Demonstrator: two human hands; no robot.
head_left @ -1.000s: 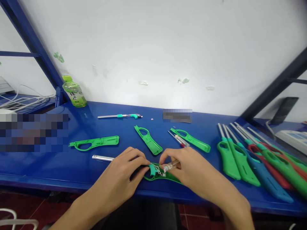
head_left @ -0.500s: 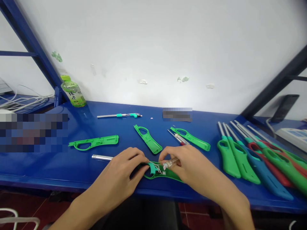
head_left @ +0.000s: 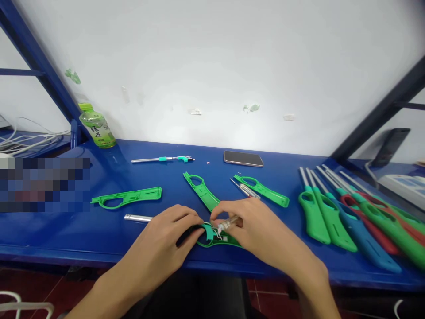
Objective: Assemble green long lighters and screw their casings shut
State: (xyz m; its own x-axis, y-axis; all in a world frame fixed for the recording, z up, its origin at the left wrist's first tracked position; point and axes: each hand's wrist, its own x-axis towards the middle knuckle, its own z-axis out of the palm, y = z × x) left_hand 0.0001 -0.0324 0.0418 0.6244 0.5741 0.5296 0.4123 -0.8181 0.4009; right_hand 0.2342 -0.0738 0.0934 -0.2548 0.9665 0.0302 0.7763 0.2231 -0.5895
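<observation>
A green utility-lighter shell half (head_left: 232, 242) lies at the front edge, partly covered by my hands. A teal trigger (head_left: 209, 232) and thin white wires sit in it. My left hand (head_left: 177, 232) is closed on its front end, thumb and forefinger at the trigger. From under that hand a metal lighter tube (head_left: 137, 218) sticks out to the left. My right hand (head_left: 241, 219) pinches a clear plastic tube (head_left: 228, 224) with a whitish tip, held tilted over the wires. Just behind are other green shell halves (head_left: 203, 191) (head_left: 128, 197) (head_left: 265, 193).
Several assembled lighters (head_left: 315, 217) are grouped at the right. A loose lighter tube assembly (head_left: 162, 159), a phone (head_left: 243, 158) and a green tea bottle (head_left: 97, 127) stand or lie near the wall. Slim metal and clear pieces (head_left: 245, 189) lie by the right shell half.
My right hand has moved left with the clear tube, bringing its tip closer to the trigger and wires. My left hand stays on the shell half. The view has shifted slightly.
</observation>
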